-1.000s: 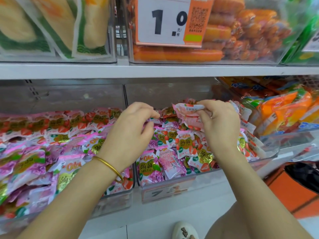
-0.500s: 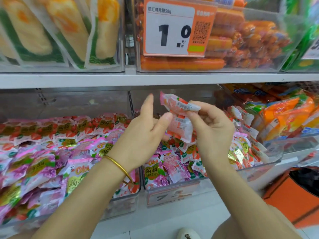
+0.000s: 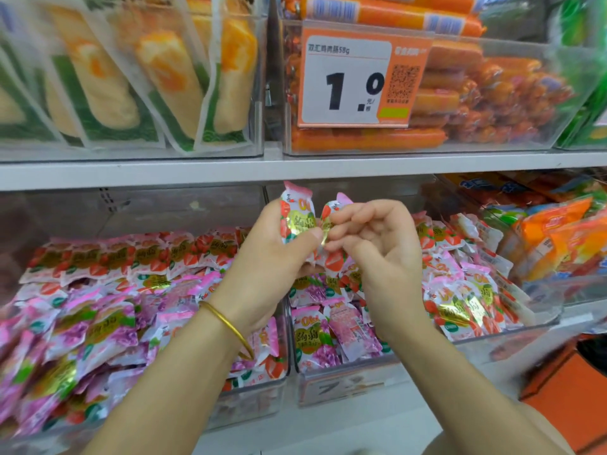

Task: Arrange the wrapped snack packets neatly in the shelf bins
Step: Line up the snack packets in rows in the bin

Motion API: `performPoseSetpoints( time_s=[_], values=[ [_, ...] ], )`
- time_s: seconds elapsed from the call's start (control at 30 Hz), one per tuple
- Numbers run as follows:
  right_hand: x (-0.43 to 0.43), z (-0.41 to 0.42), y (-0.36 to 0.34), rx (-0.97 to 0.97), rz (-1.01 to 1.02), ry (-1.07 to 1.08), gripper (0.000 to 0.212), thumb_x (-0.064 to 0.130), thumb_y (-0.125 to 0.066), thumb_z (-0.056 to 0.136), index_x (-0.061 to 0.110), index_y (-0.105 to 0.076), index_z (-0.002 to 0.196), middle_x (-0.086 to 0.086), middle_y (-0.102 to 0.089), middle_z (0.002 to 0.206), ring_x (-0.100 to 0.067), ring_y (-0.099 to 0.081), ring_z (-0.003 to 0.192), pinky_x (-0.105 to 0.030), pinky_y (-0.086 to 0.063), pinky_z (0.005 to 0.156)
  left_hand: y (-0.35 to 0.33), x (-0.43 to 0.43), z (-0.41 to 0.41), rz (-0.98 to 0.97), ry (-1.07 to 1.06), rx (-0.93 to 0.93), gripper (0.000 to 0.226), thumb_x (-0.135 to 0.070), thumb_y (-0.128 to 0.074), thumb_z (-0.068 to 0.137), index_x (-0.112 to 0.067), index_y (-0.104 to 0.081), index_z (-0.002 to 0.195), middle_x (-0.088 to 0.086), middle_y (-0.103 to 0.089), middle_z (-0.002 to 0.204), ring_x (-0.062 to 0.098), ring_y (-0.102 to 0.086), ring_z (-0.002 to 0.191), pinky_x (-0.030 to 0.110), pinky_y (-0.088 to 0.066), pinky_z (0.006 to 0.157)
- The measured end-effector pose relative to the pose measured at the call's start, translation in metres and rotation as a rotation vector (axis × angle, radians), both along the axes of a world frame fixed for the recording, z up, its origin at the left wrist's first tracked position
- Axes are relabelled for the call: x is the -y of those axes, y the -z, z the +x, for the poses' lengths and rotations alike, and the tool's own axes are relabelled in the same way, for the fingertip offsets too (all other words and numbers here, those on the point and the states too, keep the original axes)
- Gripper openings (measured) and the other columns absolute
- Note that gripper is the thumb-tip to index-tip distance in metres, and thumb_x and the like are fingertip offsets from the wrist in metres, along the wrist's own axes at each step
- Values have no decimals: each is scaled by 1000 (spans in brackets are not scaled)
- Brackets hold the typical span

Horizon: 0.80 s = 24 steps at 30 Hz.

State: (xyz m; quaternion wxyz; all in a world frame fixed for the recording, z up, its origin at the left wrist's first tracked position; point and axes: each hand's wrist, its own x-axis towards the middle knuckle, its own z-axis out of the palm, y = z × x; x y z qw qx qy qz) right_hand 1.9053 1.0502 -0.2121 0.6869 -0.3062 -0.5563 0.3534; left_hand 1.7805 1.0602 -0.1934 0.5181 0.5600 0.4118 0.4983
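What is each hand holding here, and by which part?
Left hand grips a strawberry packet around its middle; right hand pinches a second packet by its upper part.

the lower price label (image 3: pixel 341 387) is blurred and the right edge crops green packs (image 3: pixel 588 103).

bare left hand (image 3: pixel 266 277), bare right hand (image 3: pixel 381 257), bare forearms (image 3: pixel 170 382), thin gold-coloured bangle (image 3: pixel 226 325) round the left wrist, seemingly plain through the blur

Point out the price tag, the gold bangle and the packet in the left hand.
price tag (image 3: pixel 356 77): head view, white panel
gold bangle (image 3: pixel 228 325): head view, band over the wrist
packet (image 3: pixel 297 221): head view, its gold label
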Motion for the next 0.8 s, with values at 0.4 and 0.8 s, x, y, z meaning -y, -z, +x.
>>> performPoseSetpoints(
  time_s=[0.4,0.8],
  values=[
    [-2,-22,-13,206,-417,-115,24,31,-71,73,19,-68,93,-3,-73,84,-14,-69,75,-30,-54,65,-6,20,-43,-101,56,-56,14,-9,-53,92,-12,-46,104,11,-61,101,19,-68,88,39,-58,76],
    [-99,-153,1,468,-662,-92,29,15,-84,64,-1,-69,83,-10,-69,82,-23,-65,73,-34,-58,68,12,7,-170,189,-585,-614,18,-5,-56,87,-18,-49,98,6,-57,104,13,-57,88,28,-47,84]
  ],
)
